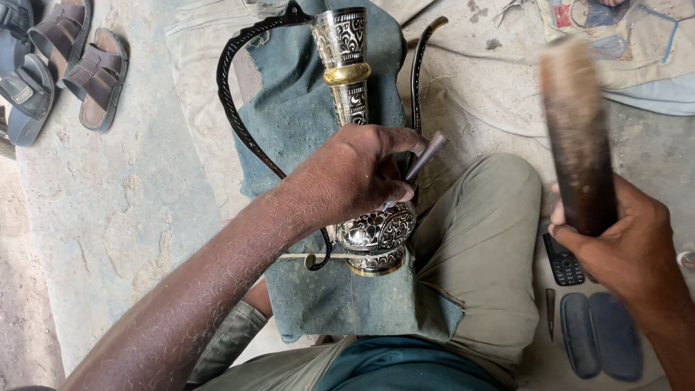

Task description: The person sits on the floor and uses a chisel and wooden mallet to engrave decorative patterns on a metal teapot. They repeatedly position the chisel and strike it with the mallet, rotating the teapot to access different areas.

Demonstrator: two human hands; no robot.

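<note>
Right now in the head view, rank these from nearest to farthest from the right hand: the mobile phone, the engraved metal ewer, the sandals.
1. Mobile phone: on the ground just left of the right hand.
2. Engraved metal ewer: centre, on the lap cloth under the left hand.
3. Sandals: far upper left corner.

Floor: rough, pale grey concrete (123, 210), pitted and dusty, in even daylight without hard shadows. A pair of brown and grey strapped sandals (61, 61) lies at the upper left. A worn, stained beige cloth sheet (637, 58) lies crumpled at the upper right. At the lower right, on the ground, rest a small black keypad phone (563, 262), two dark oblong flat pads (601, 334) side by side, and a short dark pointed metal punch (550, 311).
</note>
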